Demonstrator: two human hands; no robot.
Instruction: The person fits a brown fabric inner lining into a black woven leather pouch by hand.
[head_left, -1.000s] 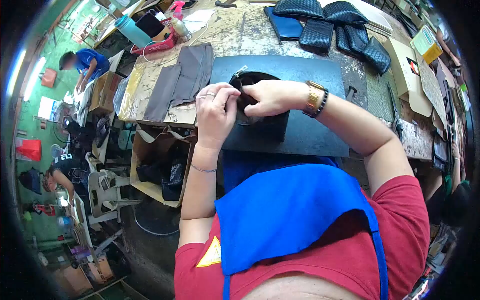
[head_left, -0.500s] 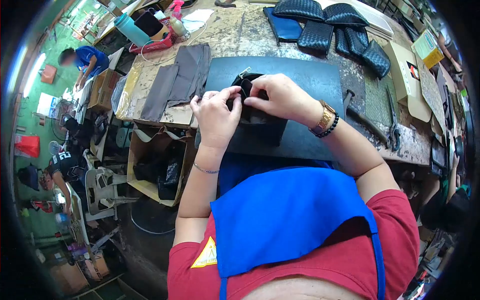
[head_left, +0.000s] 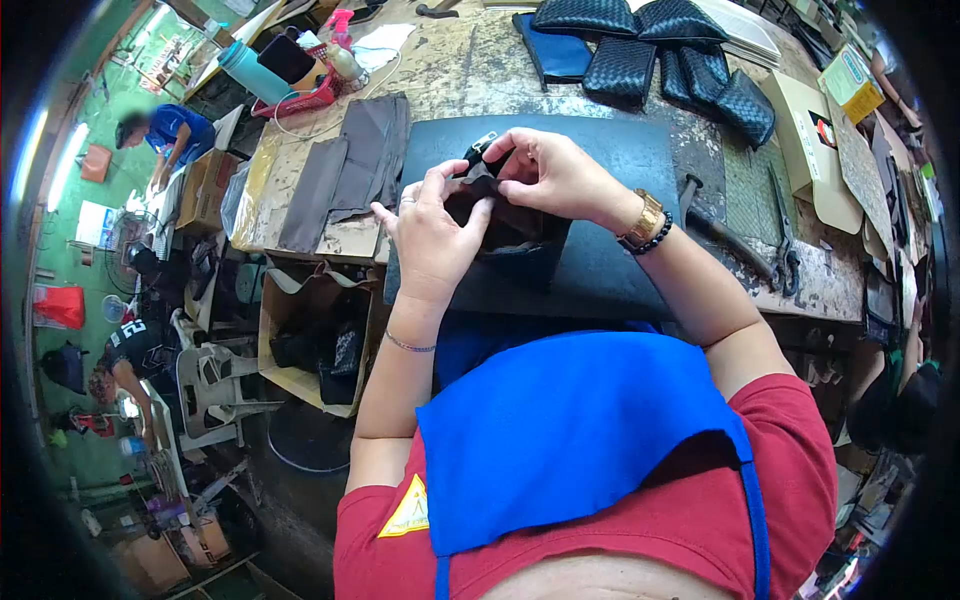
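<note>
A small dark pouch with brown lining sits on a dark board in front of me. Its mouth gapes toward me, and a metal zipper end shows at the far rim. My left hand grips the left side of the mouth, thumb and forefinger on the lining. My right hand pinches the far right edge, close to the zipper end. Both sets of fingertips nearly meet over the opening, which partly hides the inside.
Dark brown cloth pieces lie left of the board; a hammer and shears lie right. Black woven pouches and a red basket are farther back. An open carton stands below left. Other people work at left.
The brown lining now shows more at the pouch's mouth, folded between my fingers. My right hand has shifted slightly up and left, and my left fingers have spread a little.
</note>
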